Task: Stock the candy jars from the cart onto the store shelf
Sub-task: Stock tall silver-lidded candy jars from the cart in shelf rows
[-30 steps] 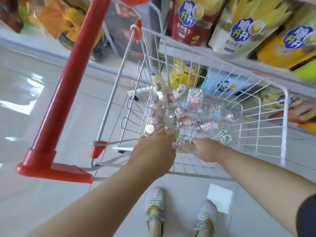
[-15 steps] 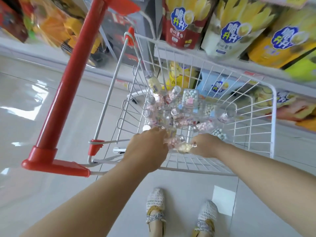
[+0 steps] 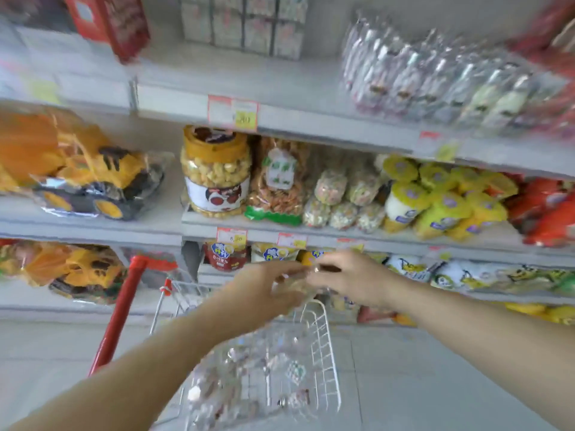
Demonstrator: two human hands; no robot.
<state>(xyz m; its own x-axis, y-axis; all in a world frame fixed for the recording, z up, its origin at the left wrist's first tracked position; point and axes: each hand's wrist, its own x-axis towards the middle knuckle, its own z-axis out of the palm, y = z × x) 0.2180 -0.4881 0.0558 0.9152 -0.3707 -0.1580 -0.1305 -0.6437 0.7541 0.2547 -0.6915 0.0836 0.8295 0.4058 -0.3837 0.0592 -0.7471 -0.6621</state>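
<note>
Midway through an early load, the left hand has its grip closed on a blurred candy jar beside the right hand, whose grip is unreadable, below the shelf and above the cart holding the other jars.

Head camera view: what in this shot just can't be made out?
All in the head view:
- What the left hand and right hand hold between them: smeared by motion blur.
- Candy jars in the cart: blurred, count unclear.
- Price tag: print too blurred to read.
- Red box: cut off by the upper edge.
</note>
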